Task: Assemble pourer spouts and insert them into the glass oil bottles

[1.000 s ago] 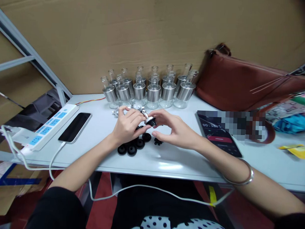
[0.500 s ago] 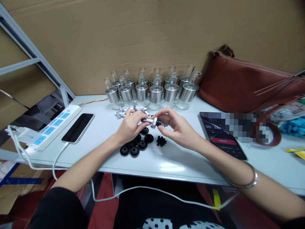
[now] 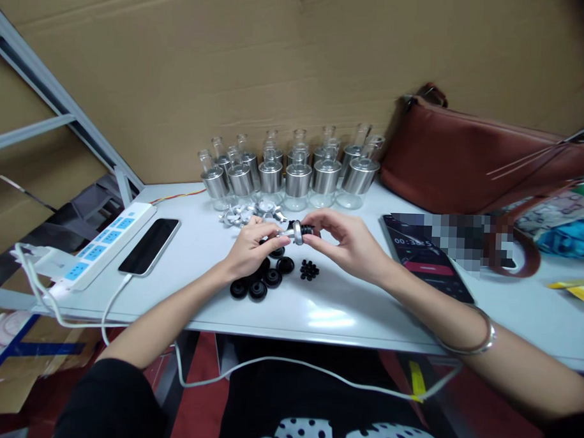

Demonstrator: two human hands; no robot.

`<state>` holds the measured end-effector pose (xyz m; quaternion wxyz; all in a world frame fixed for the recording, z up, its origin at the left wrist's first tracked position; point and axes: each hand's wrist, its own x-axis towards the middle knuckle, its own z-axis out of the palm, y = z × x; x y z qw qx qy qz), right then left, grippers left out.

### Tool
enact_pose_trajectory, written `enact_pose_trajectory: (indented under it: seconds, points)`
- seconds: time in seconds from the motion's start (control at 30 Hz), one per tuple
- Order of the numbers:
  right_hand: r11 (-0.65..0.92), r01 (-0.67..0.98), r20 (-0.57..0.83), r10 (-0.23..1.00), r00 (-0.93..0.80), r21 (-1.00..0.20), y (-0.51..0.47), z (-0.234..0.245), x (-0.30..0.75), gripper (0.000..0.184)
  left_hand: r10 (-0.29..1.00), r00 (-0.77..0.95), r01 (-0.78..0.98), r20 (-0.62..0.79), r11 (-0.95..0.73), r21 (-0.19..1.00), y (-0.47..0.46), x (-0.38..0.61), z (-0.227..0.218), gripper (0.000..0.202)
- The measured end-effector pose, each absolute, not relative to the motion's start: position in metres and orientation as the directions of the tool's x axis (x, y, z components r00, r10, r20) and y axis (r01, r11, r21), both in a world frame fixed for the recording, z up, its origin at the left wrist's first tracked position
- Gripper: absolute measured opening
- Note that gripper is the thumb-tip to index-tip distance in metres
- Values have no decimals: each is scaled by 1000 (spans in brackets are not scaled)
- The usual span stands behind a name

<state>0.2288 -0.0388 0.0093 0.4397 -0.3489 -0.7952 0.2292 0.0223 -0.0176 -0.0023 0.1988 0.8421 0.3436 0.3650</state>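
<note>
Fingers [image 3: 263, 237] of the left hand [image 3: 250, 251] pinch the silver end of a small silver-and-black fitting [image 3: 296, 232]; the right hand [image 3: 351, 245] pinches its black end between thumb and forefinger; I read both grips as closed on it. It lies sideways in the air just above the middle of the tabletop [image 3: 327, 310]. Under the left hand sit black round caps [image 3: 258, 280]; just right of them is a cluster of tiny black pieces [image 3: 309, 269]; behind the hands is a heap of small silver parts [image 3: 244, 212]. Along the far edge I see rows of glass bottles with silver collars [image 3: 297, 174]. A dark phone [image 3: 150, 245] and a power strip [image 3: 102, 247] lie near the left edge; a tablet [image 3: 429, 267] and a brown bag [image 3: 466, 161] lie to the right.
</note>
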Motion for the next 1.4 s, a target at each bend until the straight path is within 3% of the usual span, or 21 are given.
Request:
enact_pose_trajectory:
  seconds: [0.17, 0.3, 0.37, 0.47, 0.63, 0.73, 0.93, 1.0, 1.17, 1.4]
  points:
    - [772, 425, 668, 629, -398, -473, -40, 8, 229, 12, 786, 521, 326, 333, -543, 774, -14, 21, 2, 48]
    - [808, 422, 692, 577, -433, -410, -40, 9, 229, 7, 778, 594, 254, 204, -422, 871, -10, 20, 4, 47]
    - [785, 427, 670, 612, -421, -449, -38, 10, 230, 8, 781, 578, 267, 236, -454, 850, -10, 21, 3, 45]
    - [698, 426, 579, 716, -391, -576, -36, 12, 231, 12, 771, 503, 289, 391, -576, 765, -11, 22, 1, 40]
    - [560, 347, 404, 808, -428, -752, -36, 14, 228, 15, 614, 471, 304, 633, -787, 537, -13, 22, -6, 37]
    - [552, 355, 376, 806, -457, -754, -38, 14, 227, 20, 553, 436, 279, 710, -833, 478, -14, 23, -6, 25]
    - [566, 359, 339, 779, -527, -742, -38, 16, 226, 26, 536, 452, 220, 713, -842, 493, -16, 27, -2, 11]
    - [564, 381, 314, 776, -546, -732, -37, 16, 227, 26, 555, 424, 188, 716, -827, 529, -16, 28, -2, 12]
    - [604, 538, 261, 771, -581, -588, -29, 10, 233, 25, 726, 322, -101, 608, -612, 784, -14, 30, -7, 17]
    - [737, 532, 211, 647, -732, -417, -18, -3, 239, 17, 880, 249, -248, 404, -346, 905, -13, 31, -11, 16]
